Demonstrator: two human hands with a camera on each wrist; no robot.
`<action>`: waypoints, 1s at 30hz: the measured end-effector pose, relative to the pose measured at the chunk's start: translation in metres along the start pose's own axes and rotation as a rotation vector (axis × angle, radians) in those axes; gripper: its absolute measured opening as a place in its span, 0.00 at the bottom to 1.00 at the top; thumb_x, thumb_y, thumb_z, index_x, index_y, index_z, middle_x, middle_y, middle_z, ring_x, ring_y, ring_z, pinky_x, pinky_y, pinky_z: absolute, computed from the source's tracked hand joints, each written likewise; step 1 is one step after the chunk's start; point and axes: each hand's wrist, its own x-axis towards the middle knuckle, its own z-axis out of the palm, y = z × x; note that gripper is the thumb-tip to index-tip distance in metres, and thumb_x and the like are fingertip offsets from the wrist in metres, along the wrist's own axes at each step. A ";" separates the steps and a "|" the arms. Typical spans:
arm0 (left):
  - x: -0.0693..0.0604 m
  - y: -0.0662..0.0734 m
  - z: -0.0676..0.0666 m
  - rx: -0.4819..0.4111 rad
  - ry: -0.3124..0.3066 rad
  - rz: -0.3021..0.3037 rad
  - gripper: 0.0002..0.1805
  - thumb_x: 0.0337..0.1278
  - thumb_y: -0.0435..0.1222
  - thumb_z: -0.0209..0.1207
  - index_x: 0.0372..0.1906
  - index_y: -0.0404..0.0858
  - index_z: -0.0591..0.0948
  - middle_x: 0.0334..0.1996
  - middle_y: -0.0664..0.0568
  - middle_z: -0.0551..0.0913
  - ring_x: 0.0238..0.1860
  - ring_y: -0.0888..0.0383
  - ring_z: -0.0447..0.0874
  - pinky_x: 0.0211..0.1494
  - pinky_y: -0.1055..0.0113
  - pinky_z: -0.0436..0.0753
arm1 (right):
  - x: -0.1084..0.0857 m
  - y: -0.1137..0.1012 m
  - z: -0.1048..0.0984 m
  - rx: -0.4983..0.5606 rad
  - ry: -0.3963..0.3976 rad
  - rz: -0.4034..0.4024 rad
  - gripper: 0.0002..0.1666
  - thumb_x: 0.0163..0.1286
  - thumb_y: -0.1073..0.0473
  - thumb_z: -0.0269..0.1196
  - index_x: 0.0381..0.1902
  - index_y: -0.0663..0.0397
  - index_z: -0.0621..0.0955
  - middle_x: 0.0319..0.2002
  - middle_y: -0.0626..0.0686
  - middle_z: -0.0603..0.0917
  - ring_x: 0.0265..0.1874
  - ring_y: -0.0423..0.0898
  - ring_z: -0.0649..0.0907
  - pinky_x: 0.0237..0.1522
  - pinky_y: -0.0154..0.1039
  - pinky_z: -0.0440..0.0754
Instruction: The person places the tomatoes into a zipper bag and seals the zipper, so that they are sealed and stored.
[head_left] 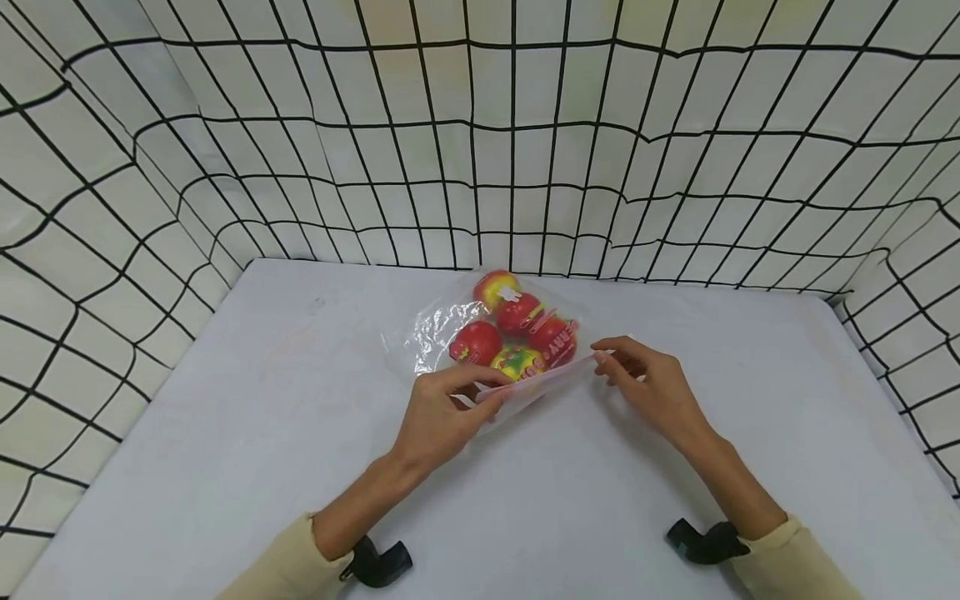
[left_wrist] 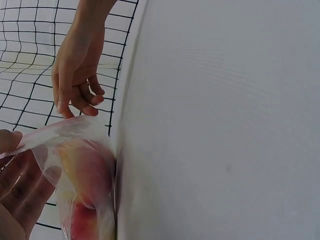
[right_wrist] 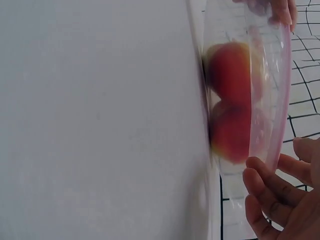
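A clear zip bag (head_left: 442,327) with pink lettering and a pink zip edge lies on the white table, with several round red and yellow fruits (head_left: 476,342) inside that look like apples. My left hand (head_left: 442,414) pinches the near left end of the zip edge between thumb and fingers. At the opposite end of that edge, my right hand (head_left: 656,385) has thumb and fingertips on the corner. The right wrist view shows the pink zip edge (right_wrist: 285,95) running between both hands, with the right hand's fingers (right_wrist: 272,192) curled at its end.
The white table (head_left: 247,417) stretches around the bag on all sides. Black netting (head_left: 480,125) over pale walls stands behind the table and along its left and right. A black curved wrist mount (head_left: 381,564) sits on each sleeved forearm.
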 end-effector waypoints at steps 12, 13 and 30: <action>0.003 0.008 0.011 0.000 -0.112 0.021 0.13 0.57 0.41 0.75 0.48 0.47 0.91 0.40 0.55 0.91 0.37 0.62 0.87 0.41 0.66 0.91 | 0.003 -0.006 0.008 0.005 0.009 0.020 0.17 0.80 0.46 0.59 0.50 0.52 0.85 0.38 0.53 0.92 0.37 0.49 0.88 0.38 0.34 0.82; 0.004 0.009 0.011 -0.004 -0.127 0.017 0.14 0.57 0.42 0.75 0.49 0.47 0.90 0.41 0.56 0.91 0.38 0.61 0.87 0.42 0.66 0.91 | 0.003 -0.006 0.008 0.005 0.010 0.029 0.18 0.80 0.45 0.59 0.50 0.51 0.85 0.37 0.53 0.92 0.37 0.49 0.88 0.37 0.34 0.81; 0.029 -0.001 -0.006 0.450 -0.090 0.134 0.26 0.53 0.50 0.75 0.56 0.47 0.87 0.62 0.55 0.82 0.68 0.54 0.75 0.71 0.49 0.80 | 0.010 0.000 0.000 0.008 -0.049 0.106 0.23 0.73 0.46 0.68 0.57 0.53 0.82 0.50 0.58 0.89 0.45 0.52 0.89 0.39 0.32 0.83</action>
